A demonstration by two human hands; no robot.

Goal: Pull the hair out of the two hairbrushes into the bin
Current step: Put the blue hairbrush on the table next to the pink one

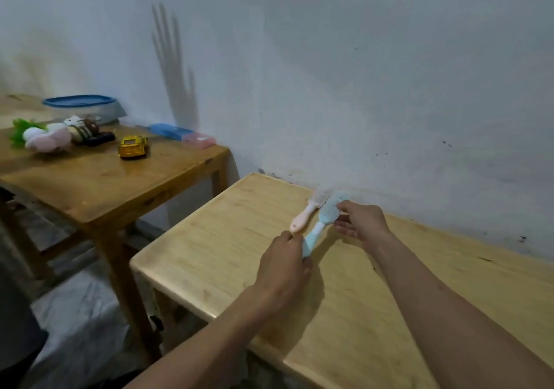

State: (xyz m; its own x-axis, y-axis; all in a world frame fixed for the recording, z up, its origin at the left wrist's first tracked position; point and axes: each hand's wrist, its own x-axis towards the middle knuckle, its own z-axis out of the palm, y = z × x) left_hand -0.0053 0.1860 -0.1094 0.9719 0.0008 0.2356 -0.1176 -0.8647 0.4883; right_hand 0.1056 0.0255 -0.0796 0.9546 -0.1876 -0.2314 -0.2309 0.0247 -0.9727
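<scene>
My left hand grips the blue hairbrush by its handle, hiding the end, while my right hand pinches at its blurred bristles. The pink hairbrush lies just beside on the pale wooden desk, against a scuffed white wall

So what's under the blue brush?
The pale wooden table lies under the blue brush. The left hand grips its handle and the right hand is at its head, hiding part of it. The pink brush lies beside it.
</scene>
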